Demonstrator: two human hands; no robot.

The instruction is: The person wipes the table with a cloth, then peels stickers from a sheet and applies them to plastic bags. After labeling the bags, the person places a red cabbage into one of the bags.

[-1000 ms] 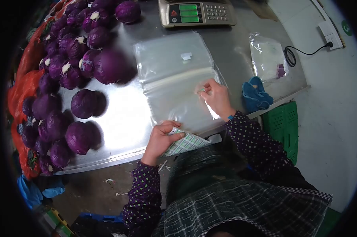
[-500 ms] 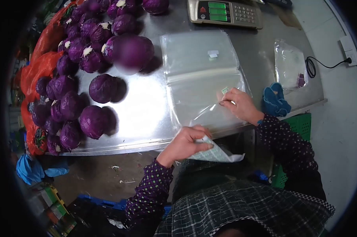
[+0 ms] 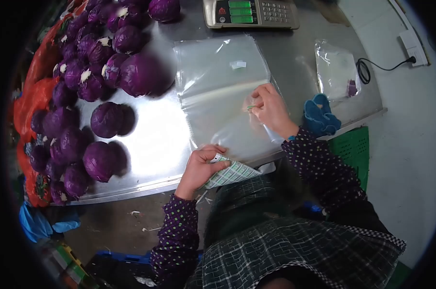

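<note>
A sheet of small green-and-white labels (image 3: 233,174) is pinched between the thumb and fingers of my left hand (image 3: 198,169), at the table's front edge. My right hand (image 3: 272,110) is closed, with a small green label (image 3: 251,108) at its fingertips, close over the clear plastic bags (image 3: 213,118). These bags lie flat in a stack on the metal table, and a crease or edge runs across their middle. On their upper part sits a small pale label (image 3: 237,64).
Many red cabbages (image 3: 108,119) cover the left side of the metal table (image 3: 155,144), beside orange mesh sacks (image 3: 34,98). A digital scale (image 3: 249,13) stands at the back. To the right lie a blue cloth item (image 3: 320,115), another clear bag (image 3: 334,70) and a black cable (image 3: 365,72).
The view has shifted, so the table contents appear further left. My right hand has moved up the bags with the small label. My left hand has tilted the label sheet, showing more of its printed face.
</note>
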